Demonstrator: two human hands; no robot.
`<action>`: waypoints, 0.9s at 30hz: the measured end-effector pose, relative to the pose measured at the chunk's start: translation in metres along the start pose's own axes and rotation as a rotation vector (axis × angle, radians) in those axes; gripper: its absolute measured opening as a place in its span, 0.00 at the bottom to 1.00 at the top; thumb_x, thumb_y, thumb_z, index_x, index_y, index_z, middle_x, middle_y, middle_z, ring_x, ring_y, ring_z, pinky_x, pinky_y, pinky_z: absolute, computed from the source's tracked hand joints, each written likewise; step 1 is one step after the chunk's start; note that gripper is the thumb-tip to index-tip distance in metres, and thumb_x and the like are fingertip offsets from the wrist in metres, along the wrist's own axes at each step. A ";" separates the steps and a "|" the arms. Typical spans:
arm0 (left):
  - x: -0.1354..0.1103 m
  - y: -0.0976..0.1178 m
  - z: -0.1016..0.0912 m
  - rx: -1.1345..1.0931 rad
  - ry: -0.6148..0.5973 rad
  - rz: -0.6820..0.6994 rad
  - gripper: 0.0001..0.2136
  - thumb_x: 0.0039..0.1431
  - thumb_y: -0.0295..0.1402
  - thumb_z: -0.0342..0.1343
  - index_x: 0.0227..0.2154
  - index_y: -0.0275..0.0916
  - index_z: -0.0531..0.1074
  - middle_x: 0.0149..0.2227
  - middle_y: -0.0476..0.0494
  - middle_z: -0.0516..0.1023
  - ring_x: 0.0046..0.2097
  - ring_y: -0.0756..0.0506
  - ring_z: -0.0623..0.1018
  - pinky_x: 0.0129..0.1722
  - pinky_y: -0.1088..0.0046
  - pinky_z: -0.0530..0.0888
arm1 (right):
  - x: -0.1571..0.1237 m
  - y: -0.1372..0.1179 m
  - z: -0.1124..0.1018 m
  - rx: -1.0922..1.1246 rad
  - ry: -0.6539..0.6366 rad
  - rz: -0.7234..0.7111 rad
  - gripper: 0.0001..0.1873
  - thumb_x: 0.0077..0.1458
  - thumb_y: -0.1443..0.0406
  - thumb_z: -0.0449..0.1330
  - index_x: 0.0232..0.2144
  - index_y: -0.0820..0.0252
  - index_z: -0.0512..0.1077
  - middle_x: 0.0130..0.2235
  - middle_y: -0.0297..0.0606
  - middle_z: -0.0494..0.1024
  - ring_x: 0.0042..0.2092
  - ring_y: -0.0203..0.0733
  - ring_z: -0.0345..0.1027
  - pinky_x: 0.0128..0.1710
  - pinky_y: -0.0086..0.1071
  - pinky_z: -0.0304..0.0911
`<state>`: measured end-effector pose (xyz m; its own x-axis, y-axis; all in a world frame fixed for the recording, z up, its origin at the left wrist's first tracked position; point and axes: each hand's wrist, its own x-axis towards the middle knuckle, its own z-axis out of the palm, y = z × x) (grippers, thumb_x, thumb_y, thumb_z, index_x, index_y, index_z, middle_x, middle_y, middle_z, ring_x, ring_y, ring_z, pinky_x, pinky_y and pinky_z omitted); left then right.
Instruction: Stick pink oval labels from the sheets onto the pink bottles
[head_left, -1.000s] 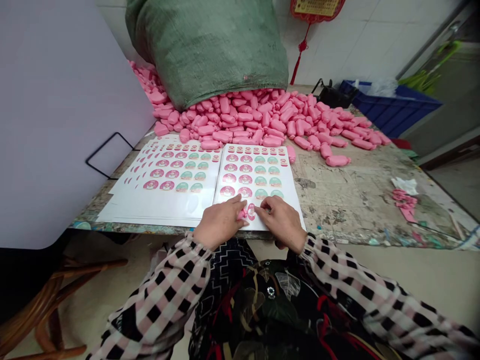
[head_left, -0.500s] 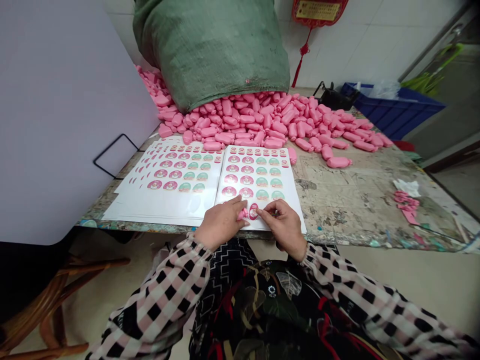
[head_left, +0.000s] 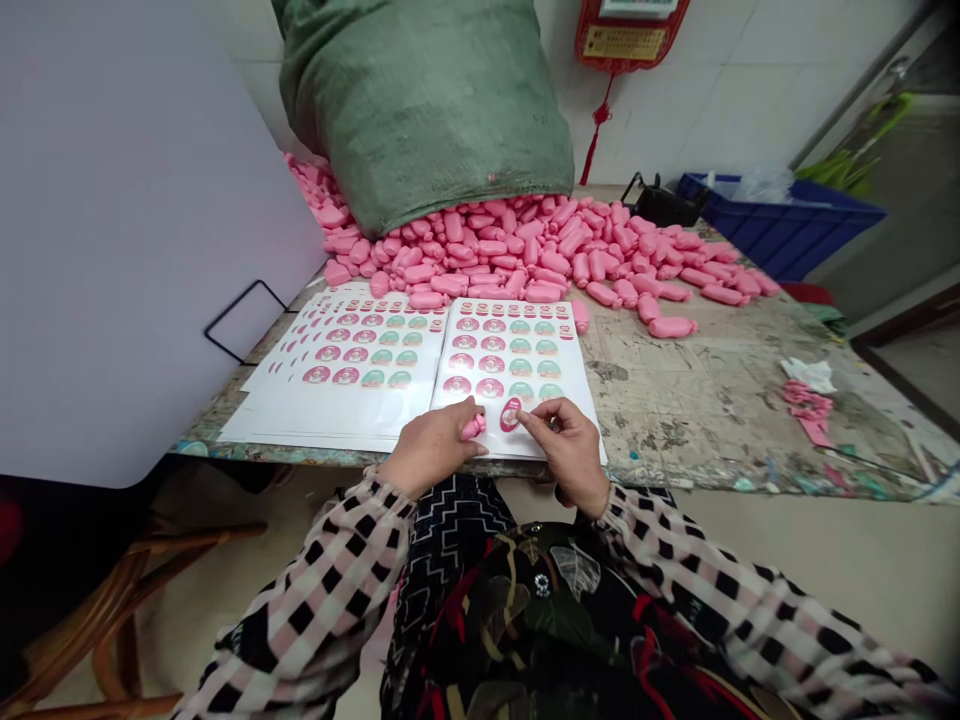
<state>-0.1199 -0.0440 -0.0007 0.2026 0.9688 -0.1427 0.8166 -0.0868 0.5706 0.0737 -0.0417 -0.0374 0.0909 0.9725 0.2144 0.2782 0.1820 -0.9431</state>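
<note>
My left hand (head_left: pixel 433 447) grips a pink soap-like bar (head_left: pixel 473 427) by its end, just above the lower edge of a printed label sheet (head_left: pixel 510 350). My right hand (head_left: pixel 568 450) is close beside it, its thumb and forefinger pinching the edge of a pink oval label (head_left: pixel 511 414). The label seems partly lifted from the sheet, though the exact contact is hard to see. Rows of round pink and green labels cover the sheet. A second sheet stack (head_left: pixel 352 350) lies to its left.
A heap of pink bars (head_left: pixel 517 250) spills from a green woven sack (head_left: pixel 420 110) onto the stained worktable (head_left: pixel 675 400). A blue crate (head_left: pixel 795 225) stands behind the table at right. A white board (head_left: pixel 135 250) rises at left, with a wicker chair (head_left: pixel 97 610) below.
The oval label has shifted slightly up the sheet with my right fingers. The bar in my left hand has moved slightly left, and the whole view has dropped a little.
</note>
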 end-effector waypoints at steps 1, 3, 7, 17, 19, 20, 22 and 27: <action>-0.002 0.001 -0.001 -0.113 0.030 -0.016 0.21 0.46 0.43 0.60 0.46 0.48 0.70 0.44 0.46 0.76 0.45 0.39 0.73 0.41 0.65 0.66 | 0.001 -0.001 -0.002 0.036 -0.002 0.029 0.13 0.46 0.55 0.62 0.25 0.59 0.69 0.27 0.31 0.68 0.29 0.34 0.59 0.31 0.29 0.56; -0.007 0.005 -0.001 -0.448 0.096 -0.066 0.22 0.48 0.47 0.57 0.47 0.46 0.70 0.44 0.44 0.75 0.42 0.42 0.73 0.38 0.69 0.67 | 0.003 -0.007 -0.005 0.114 -0.016 0.089 0.13 0.45 0.56 0.63 0.25 0.59 0.68 0.26 0.30 0.68 0.29 0.34 0.59 0.30 0.29 0.56; -0.016 0.022 0.008 -1.308 0.021 -0.169 0.26 0.55 0.54 0.44 0.48 0.41 0.68 0.39 0.42 0.73 0.30 0.50 0.71 0.26 0.76 0.68 | 0.001 -0.028 -0.013 0.202 -0.113 0.135 0.14 0.45 0.55 0.64 0.26 0.59 0.67 0.26 0.29 0.67 0.29 0.33 0.58 0.29 0.28 0.56; -0.009 0.048 0.033 -1.815 -0.084 -0.258 0.22 0.55 0.50 0.47 0.40 0.35 0.71 0.29 0.47 0.69 0.27 0.53 0.71 0.23 0.78 0.70 | -0.008 -0.060 -0.014 0.229 -0.300 0.293 0.15 0.41 0.55 0.65 0.23 0.58 0.66 0.22 0.26 0.64 0.18 0.28 0.54 0.15 0.26 0.51; -0.009 0.049 0.033 -1.798 -0.087 -0.251 0.23 0.55 0.51 0.47 0.40 0.35 0.70 0.28 0.47 0.70 0.26 0.53 0.71 0.22 0.78 0.70 | -0.008 -0.059 -0.014 0.257 -0.317 0.316 0.17 0.40 0.53 0.65 0.23 0.57 0.65 0.21 0.26 0.65 0.18 0.29 0.55 0.14 0.26 0.51; -0.010 0.049 0.033 -1.791 -0.085 -0.247 0.23 0.55 0.51 0.47 0.40 0.35 0.70 0.27 0.47 0.69 0.26 0.53 0.71 0.22 0.78 0.70 | -0.008 -0.058 -0.013 0.269 -0.324 0.313 0.17 0.40 0.53 0.65 0.23 0.57 0.65 0.21 0.26 0.66 0.18 0.29 0.56 0.14 0.26 0.52; -0.010 0.049 0.032 -1.780 -0.076 -0.237 0.23 0.55 0.51 0.47 0.40 0.35 0.70 0.27 0.47 0.69 0.26 0.53 0.71 0.22 0.78 0.70 | -0.008 -0.056 -0.012 0.281 -0.334 0.299 0.18 0.39 0.52 0.65 0.23 0.58 0.64 0.22 0.28 0.68 0.19 0.30 0.59 0.15 0.25 0.53; -0.011 0.052 0.033 -1.756 -0.059 -0.216 0.23 0.55 0.52 0.47 0.39 0.35 0.70 0.28 0.46 0.70 0.27 0.53 0.71 0.22 0.78 0.71 | -0.008 -0.056 -0.011 0.293 -0.339 0.315 0.18 0.40 0.53 0.65 0.23 0.58 0.64 0.21 0.28 0.70 0.21 0.33 0.63 0.17 0.26 0.55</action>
<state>-0.0622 -0.0669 0.0038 0.2298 0.9158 -0.3295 -0.6510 0.3963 0.6474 0.0678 -0.0613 0.0161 -0.2004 0.9699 -0.1382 0.0048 -0.1401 -0.9901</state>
